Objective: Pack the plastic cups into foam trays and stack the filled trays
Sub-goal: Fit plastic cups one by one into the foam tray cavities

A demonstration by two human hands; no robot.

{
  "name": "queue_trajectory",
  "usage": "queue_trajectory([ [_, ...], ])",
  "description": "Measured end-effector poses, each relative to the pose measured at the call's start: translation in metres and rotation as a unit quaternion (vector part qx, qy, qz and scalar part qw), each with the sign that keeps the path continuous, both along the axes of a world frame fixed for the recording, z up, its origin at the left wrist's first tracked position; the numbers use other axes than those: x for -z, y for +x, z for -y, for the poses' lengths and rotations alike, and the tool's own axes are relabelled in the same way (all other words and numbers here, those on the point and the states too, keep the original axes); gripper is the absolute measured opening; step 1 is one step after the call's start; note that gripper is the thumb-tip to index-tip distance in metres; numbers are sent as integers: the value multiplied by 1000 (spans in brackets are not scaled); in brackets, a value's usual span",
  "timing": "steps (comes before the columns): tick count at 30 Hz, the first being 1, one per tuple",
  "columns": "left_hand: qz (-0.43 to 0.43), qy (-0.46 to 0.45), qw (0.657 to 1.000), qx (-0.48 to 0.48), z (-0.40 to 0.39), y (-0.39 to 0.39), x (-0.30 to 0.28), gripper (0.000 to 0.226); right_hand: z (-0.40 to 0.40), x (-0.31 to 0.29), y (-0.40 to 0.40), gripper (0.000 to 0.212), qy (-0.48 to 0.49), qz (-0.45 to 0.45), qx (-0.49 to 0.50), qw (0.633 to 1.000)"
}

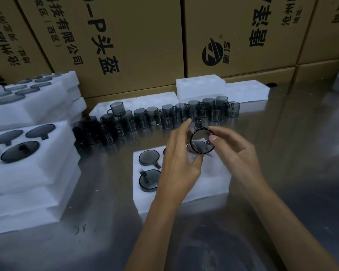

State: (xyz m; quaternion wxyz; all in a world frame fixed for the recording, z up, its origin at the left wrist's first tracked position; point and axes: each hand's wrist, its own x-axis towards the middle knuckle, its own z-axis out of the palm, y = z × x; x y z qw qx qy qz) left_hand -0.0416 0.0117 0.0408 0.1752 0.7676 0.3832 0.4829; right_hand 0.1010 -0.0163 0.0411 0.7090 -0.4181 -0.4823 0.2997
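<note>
Head view: beyond both hands a row of smoky plastic cups [164, 116] stands on the steel table [282, 173], and to the left of the left hand sit stacked filled trays [27, 173], while directly beneath the hands the foam tray [213, 182] holds two cups [149, 169] in its left pockets. Held between the left hand [178, 165], fingers loosely curved round its side, and the right hand [233, 145], pinching its rim, the cup in hand [201, 142] hovers above the tray; it looks light, stiff and slick, best taken by the rim or handle.
</note>
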Motion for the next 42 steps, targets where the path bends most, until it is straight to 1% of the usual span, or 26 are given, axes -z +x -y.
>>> queue_trajectory([
  [3, 7, 31, 999, -5, 0, 0, 2, 61, 3, -3, 4, 27, -13, -35, -38, 999],
  [5, 24, 37, 999, -11, 2, 1, 2, 55, 5, -6, 4, 30, -20, -47, -71, 996],
  [9, 38, 38, 998, -23, 6, 2, -1, 60, 7, -10, 4, 32, -42, -69, -91, 993],
  [13, 12, 16, 999, -50, 10, 1, -4, 63, 10, -12, 3, 24, -55, -65, -82, 993],
  [14, -1, 10, 998, -56, 10, 0, -5, 64, 11, -13, 5, 19, -54, -52, -75, 994],
  [16, -43, -5, 997, -59, 10, -3, -6, 66, 12, -13, 10, 14, -57, 17, -43, 997],
  [18, -85, -37, 995, -42, 8, -7, -8, 66, 10, -9, 15, 19, -75, 90, -15, 993],
  [20, -120, -67, 990, -23, 6, -11, -8, 63, 8, -6, 16, 18, -95, 118, -7, 988],
  [22, -139, -79, 987, -14, 5, -12, -8, 60, 7, -4, 17, 20, -108, 123, -7, 986],
  [24, -144, -79, 986, -7, 5, -12, -6, 61, 6, -3, 20, 21, -118, 133, -8, 984],
  [26, -135, -105, 985, 9, 5, -14, -7, 66, 5, -2, 22, 19, -124, 146, -5, 981],
  [28, -84, -162, 983, 34, 4, -18, -8, 59, 3, 0, 22, 21, -124, 143, 9, 982],
  [30, -40, -190, 980, 42, 5, -21, -10, 50, 2, 1, 21, 24, -119, 149, 22, 981],
  [33, -17, -198, 979, 46, 6, -21, -11, 63, 0, 2, 21, 27, -115, 161, 27, 980],
  [35, -26, -195, 980, 42, 7, -21, -11, 66, 0, 2, 22, 29, -116, 168, 30, 979],
  [38, -77, -137, 988, 12, 6, -18, -8, 57, -1, 3, 20, 28, -108, 202, 38, 973],
  [40, -130, -96, 987, -14, 5, -17, -7, 61, -3, 5, 17, 22, -103, 233, 55, 966],
  [42, -156, -88, 983, -27, 5, -18, -7, 66, -4, 8, 15, 18, -105, 244, 66, 962],
])
